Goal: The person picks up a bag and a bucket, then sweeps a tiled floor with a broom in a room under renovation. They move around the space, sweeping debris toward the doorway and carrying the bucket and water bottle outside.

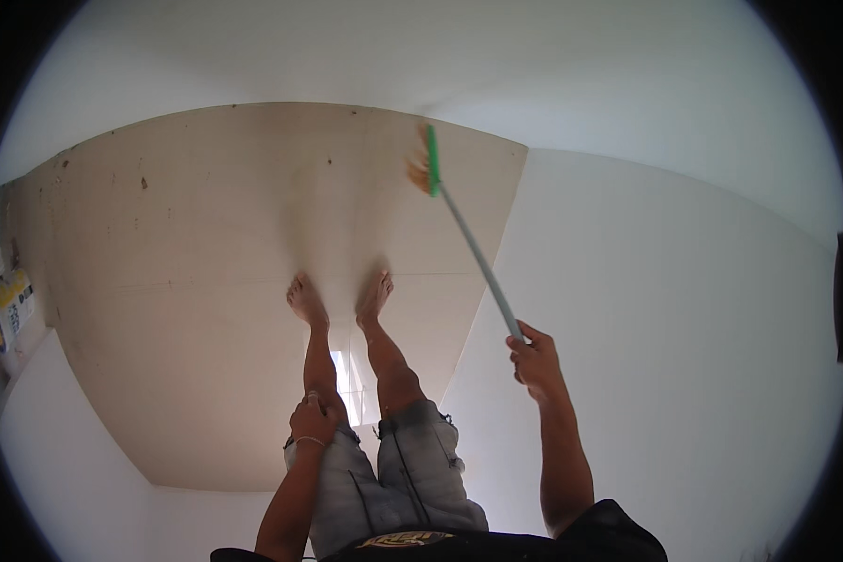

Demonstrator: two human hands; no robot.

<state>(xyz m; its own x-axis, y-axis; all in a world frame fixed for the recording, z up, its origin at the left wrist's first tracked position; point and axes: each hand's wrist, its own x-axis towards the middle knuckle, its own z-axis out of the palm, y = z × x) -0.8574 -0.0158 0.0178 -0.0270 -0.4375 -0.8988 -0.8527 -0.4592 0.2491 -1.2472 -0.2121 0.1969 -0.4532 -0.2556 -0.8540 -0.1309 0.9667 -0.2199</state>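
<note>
A broom (480, 258) with a grey stick reaches away from me toward the far wall. My right hand (536, 361) is wrapped round the near end of the stick. The green broom head (433, 161) lies toward the far right of the floor, near the foot of the wall. Its orange-brown bristles (419, 167) face left and are smeared by motion; whether they touch the floor is unclear. My left hand (314, 421), with a ring and a thin bracelet, is at my left leg just by the hem of the shorts. Its fingers are curled in, with nothing seen in them.
Beige floor (206, 281) with dark specks and stains spreads under my bare feet (307, 302). White walls (665, 309) stand on the right and ahead. At the left edge is a white, yellow-marked container (11, 304) among other items. A bright reflection shows between my legs.
</note>
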